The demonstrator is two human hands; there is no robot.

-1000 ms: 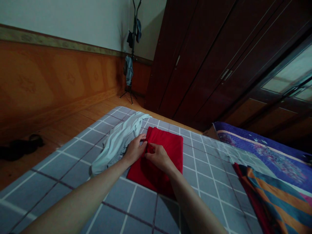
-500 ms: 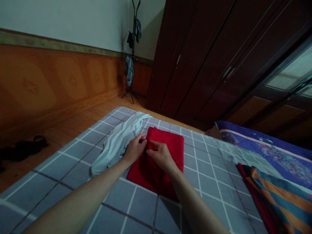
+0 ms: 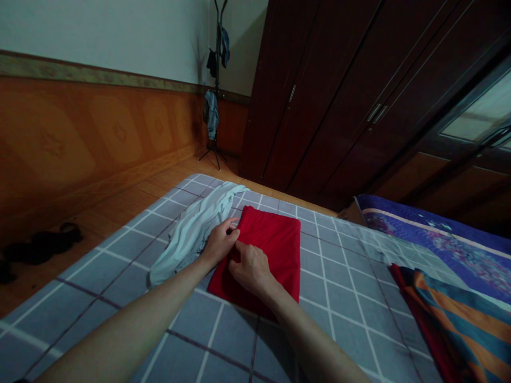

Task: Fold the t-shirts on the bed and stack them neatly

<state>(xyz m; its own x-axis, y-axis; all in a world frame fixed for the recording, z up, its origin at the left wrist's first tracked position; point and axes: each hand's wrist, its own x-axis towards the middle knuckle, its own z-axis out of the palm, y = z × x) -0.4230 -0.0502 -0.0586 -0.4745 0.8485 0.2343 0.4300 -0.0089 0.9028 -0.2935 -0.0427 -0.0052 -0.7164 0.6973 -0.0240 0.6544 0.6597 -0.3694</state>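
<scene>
A folded red cloth (image 3: pixel 275 239) lies flat on a bed with a grey checked sheet (image 3: pixel 339 298). At the cloth's left edge, my left hand (image 3: pixel 221 240) has its thumb and fingers closed in a pinch on the red fabric. My right hand (image 3: pixel 251 266) rests on the red cloth, its index finger pointing at the left edge close to my left thumb, the other fingers curled; whether fabric is between them is hidden. Just left of the red cloth is a rumpled pale blue-white garment (image 3: pixel 195 229).
Striped orange and blue clothing (image 3: pixel 459 308) lies at the right, near a purple flowered cover (image 3: pixel 439 229). Beyond the bed stand a dark wardrobe (image 3: pixel 319 96) and a coat rack (image 3: pixel 217 80). Dark items (image 3: pixel 40 246) lie on the floor at left.
My right hand has moved slightly left and towards me, its index finger now extended. The red cloth's top looks flatter. My left hand has barely moved.
</scene>
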